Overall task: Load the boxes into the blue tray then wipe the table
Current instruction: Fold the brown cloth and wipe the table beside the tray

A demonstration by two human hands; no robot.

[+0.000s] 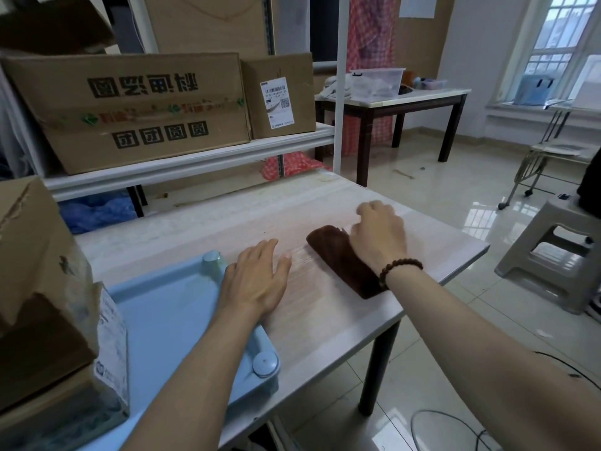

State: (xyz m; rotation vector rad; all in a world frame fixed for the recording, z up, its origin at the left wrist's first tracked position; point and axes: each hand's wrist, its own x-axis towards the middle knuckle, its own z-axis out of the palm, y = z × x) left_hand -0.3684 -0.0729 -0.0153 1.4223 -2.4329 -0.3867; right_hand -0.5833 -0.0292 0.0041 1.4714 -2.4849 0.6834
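The boxes (48,288) sit stacked at the left end of the blue tray (169,307), which lies on the near left part of the table (325,314), so the loading looks done and the wiping is the step in hand. The right hand (379,234) rests on a folded brown cloth (341,262) on the bare wood to the right of the tray, fingers curled over its far end and pressing down rather than pinching it. The left hand (257,278) lies flat and released, palm down, just beside the tray's right rim, holding nothing. To wipe well, I would keep the palm weight even along the cloth, work in overlapping strokes from the far edge toward the near one, and use the left hand to steady the tray so it does not slide. As for writing, the large carton (136,105) on the shelf behind carries bold Chinese characters printed upside down, and the smaller carton (279,92) beside it bears a white shipping label with a barcode and QR code, too small to read.
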